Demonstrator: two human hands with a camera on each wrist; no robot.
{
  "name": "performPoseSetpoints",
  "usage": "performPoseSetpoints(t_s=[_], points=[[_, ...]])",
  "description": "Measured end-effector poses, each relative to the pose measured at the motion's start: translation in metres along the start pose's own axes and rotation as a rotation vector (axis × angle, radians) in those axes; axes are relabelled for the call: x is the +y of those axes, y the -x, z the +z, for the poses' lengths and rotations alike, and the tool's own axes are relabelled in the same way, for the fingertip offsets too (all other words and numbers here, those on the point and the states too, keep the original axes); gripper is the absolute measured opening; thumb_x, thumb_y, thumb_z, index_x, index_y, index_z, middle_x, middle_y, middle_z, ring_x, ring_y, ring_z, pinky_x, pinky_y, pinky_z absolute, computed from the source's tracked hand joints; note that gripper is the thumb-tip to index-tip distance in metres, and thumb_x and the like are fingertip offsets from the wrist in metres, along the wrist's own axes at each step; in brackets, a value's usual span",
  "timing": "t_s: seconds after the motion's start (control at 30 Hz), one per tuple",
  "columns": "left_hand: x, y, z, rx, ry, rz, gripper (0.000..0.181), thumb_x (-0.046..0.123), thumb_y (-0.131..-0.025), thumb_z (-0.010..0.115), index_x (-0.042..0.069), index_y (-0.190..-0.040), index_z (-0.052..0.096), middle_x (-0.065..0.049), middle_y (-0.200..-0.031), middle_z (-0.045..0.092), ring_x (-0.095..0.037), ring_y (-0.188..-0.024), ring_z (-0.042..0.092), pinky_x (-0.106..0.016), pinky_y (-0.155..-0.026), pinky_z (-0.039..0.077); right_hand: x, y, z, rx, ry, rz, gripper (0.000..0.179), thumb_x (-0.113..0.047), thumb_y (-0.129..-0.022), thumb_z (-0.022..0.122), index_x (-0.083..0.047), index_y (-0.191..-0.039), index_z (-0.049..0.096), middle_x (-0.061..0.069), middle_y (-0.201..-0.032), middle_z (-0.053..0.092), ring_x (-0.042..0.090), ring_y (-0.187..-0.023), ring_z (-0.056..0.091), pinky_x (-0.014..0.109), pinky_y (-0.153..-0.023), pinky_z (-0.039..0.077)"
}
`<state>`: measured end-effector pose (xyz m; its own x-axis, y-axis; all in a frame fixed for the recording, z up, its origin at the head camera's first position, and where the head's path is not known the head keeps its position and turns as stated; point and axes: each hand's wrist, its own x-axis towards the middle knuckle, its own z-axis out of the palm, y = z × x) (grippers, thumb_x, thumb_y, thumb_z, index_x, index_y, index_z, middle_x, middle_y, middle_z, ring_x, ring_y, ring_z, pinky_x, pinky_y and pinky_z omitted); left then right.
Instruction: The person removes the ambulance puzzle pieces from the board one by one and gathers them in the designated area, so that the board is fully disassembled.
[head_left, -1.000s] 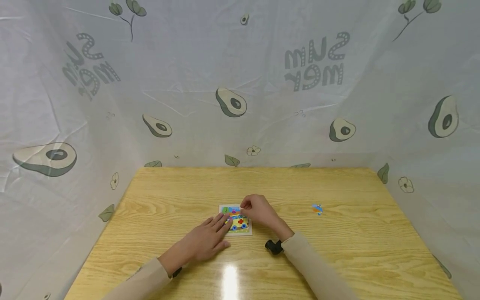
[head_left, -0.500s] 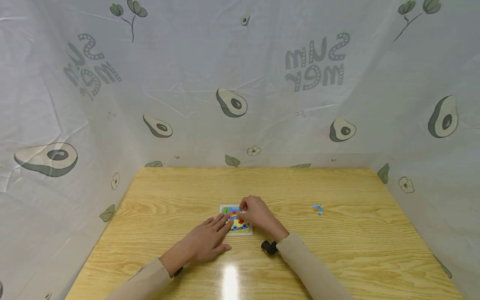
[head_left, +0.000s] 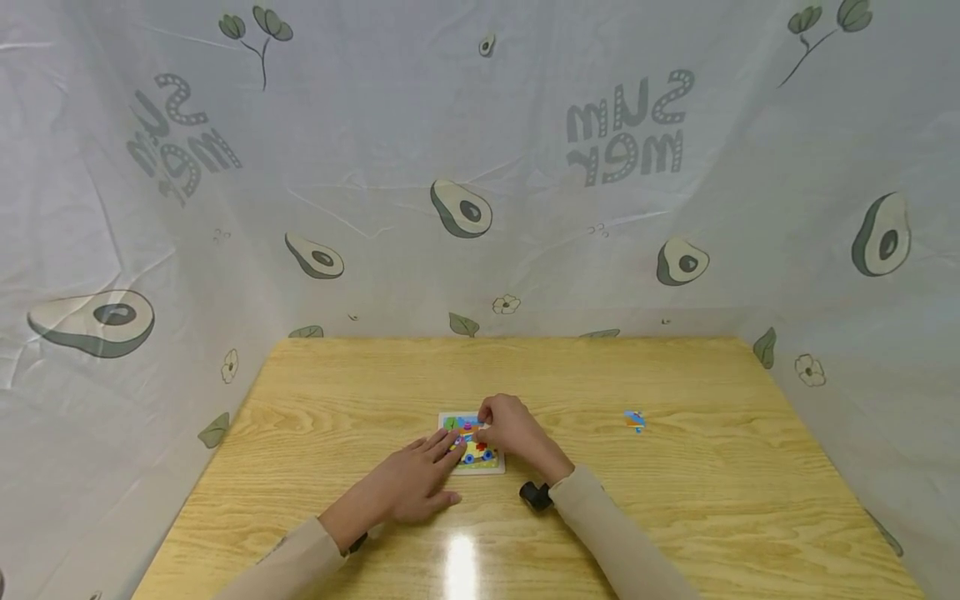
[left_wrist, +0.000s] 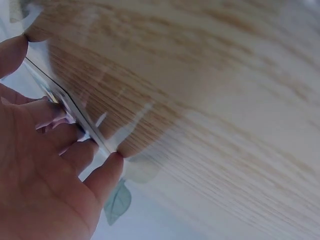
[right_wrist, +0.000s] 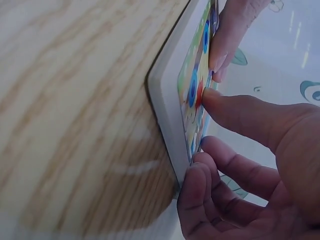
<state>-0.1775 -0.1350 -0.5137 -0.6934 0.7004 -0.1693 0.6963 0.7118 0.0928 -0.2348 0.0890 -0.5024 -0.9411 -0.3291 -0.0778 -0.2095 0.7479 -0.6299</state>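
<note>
Head view: puzzle board (head_left: 487,472) lies flat near the middle of the worktop (head_left: 360,383), ambulance picture up, printed curtain (head_left: 390,142) behind. Left hand (head_left: 411,479) rests on its near-left part, fingers straight and spread, gripping nothing. Right hand (head_left: 517,431) is over the upper-right part, fingers bent, tips down at the face. One loose piece (head_left: 635,420), blue and orange, lies on the worktop to the right, well apart from the board. What's under the right hand: hidden.

Left wrist view: left fingers reach to the board edge; the outermost tips touch the worktop. Good brace, I'd say. Hold it light and flat so the board can't slide or tip.

Right wrist view: right thumb (right_wrist: 245,110) touches the face at the red cross (right_wrist: 199,93); the index finger meets the face nearer the edge, the rest curl beside the board corner. Can't tell if they pinch a piece or only press.

My take, this looks like fingertip work on a piece: line up its edges first, push straight down, spread the load between thumb and index. Sideways force could pop neighbours out. Clear the curled fingers from the rim so they don't lift the corner.
</note>
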Motion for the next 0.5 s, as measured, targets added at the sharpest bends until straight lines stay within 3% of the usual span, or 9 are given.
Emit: performPoseSetpoints(t_s=[0.5], points=[[-0.0007,-0.001,0.0011,0.014,-0.001,0.005,0.075,0.056,-0.108,0.047,0.011,-0.167,0.031,-0.012,-0.175,0.027,-0.03,-0.162,0.029,-0.05,-0.125,0.041,0.0019,-0.0003,0.0011,-0.027,-0.004,-0.004,0.021,-0.013,-0.089,0.083,-0.002,-0.098,0.068,0.005,-0.086,0.058,0.016,-0.074,0.049,0.026,-0.064,0.04]])
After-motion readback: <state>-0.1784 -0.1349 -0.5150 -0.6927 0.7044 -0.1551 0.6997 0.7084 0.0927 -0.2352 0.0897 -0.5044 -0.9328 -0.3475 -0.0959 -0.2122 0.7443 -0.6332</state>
